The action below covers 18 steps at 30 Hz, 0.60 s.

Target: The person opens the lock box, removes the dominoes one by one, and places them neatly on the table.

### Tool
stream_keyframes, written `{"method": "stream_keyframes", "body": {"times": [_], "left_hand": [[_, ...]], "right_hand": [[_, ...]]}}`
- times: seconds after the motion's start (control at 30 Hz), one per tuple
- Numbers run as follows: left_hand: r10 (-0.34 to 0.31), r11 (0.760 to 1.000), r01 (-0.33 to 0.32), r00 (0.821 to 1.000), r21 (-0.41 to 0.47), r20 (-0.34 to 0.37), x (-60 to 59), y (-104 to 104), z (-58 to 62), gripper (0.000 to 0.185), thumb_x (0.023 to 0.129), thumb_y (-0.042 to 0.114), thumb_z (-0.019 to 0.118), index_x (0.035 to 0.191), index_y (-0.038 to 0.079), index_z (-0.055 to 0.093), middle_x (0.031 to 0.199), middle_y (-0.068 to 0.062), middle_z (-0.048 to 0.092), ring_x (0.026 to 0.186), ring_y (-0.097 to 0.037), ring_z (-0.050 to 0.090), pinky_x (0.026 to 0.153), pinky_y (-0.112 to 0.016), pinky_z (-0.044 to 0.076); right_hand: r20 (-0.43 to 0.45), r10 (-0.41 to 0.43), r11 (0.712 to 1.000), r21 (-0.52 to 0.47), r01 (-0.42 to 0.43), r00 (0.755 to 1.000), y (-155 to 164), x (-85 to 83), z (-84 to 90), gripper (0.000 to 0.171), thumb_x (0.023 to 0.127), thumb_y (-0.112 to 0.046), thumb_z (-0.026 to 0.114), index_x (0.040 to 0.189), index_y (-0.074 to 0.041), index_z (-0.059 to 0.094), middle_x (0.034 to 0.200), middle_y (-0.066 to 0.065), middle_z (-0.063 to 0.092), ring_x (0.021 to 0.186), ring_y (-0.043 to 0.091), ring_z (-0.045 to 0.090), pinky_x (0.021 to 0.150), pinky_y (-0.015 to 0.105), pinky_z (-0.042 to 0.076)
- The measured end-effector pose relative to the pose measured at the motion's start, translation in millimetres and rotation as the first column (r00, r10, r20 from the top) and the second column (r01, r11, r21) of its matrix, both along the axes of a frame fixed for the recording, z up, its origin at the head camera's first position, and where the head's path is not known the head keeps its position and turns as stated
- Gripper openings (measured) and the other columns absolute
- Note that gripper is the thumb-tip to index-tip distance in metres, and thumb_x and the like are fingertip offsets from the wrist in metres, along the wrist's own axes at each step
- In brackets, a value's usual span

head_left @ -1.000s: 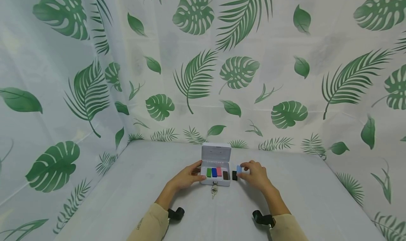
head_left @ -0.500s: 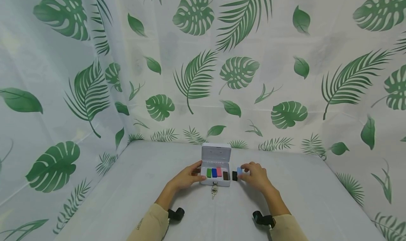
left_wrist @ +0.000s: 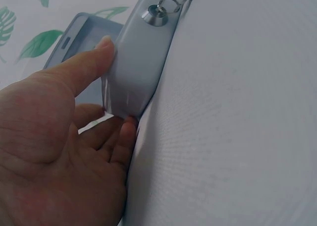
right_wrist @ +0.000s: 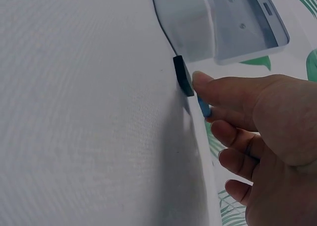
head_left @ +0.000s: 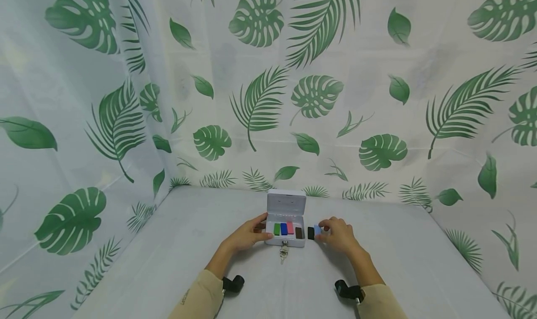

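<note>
A pale grey cash box (head_left: 285,242) stands on the table with its lid (head_left: 286,203) raised. In the left wrist view, my left hand (left_wrist: 64,132) grips the box's corner, thumb on the front edge and fingers low at the side. Inside lie flat rectangular blocks: green (head_left: 277,229), dark blue (head_left: 284,229), pink (head_left: 290,227) and dark brown (head_left: 299,232). My right hand (head_left: 338,235) pinches a light blue block (head_left: 317,230) between thumb and fingers, right beside a black block (head_left: 310,233) on the table. The thumb mostly hides the light blue block in the right wrist view.
Keys (head_left: 284,252) hang from the lock at the front of the box. A white cloth covers the table (head_left: 289,291). Behind and to the left rises a leaf-patterned curtain (head_left: 268,100). Black wrist cameras (head_left: 346,289) sit by both sleeves.
My right hand has brought the light blue block slightly down and toward me, level with the black block. The left hand and the box stay as they were.
</note>
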<state>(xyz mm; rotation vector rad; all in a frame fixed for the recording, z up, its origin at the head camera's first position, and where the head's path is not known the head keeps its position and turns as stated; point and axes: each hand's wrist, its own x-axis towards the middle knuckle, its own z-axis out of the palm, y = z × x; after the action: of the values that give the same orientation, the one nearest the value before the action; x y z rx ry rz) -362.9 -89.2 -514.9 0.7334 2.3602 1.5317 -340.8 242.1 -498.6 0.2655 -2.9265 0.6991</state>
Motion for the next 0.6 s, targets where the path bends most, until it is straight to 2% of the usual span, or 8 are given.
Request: {"method": "stream_keyframes", "body": {"times": [0.23, 0.6], "left_hand": [[0.002, 1.000, -0.002, 1.000, -0.017, -0.007, 0.0, 0.0, -0.5, 0.082, 0.098, 0.034, 0.074, 0.165, 0.012, 0.030, 0.154, -0.014, 0.054, 0.140, -0.034, 0.053, 0.114, -0.055, 0.044], [0.005, 1.000, -0.005, 1.000, 0.005, 0.005, 0.2, 0.8, 0.2, 0.081, 0.099, 0.033, 0.074, 0.165, 0.012, 0.031, 0.154, -0.013, 0.054, 0.140, -0.033, 0.053, 0.115, -0.055, 0.043]], "right_hand": [[0.013, -0.002, 1.000, -0.002, 0.002, 1.000, 1.0, -1.0, -2.8, 0.040, 0.085, -0.024, 0.086, 0.118, -0.004, 0.075, 0.100, 0.007, 0.069, 0.094, 0.026, 0.060, 0.084, 0.051, 0.040], [0.014, 0.000, 1.000, -0.001, 0.000, 1.000, 0.5, 0.1, -2.0, 0.040, 0.085, -0.025, 0.085, 0.118, -0.004, 0.075, 0.100, 0.007, 0.069, 0.094, 0.026, 0.060, 0.085, 0.052, 0.040]]}}
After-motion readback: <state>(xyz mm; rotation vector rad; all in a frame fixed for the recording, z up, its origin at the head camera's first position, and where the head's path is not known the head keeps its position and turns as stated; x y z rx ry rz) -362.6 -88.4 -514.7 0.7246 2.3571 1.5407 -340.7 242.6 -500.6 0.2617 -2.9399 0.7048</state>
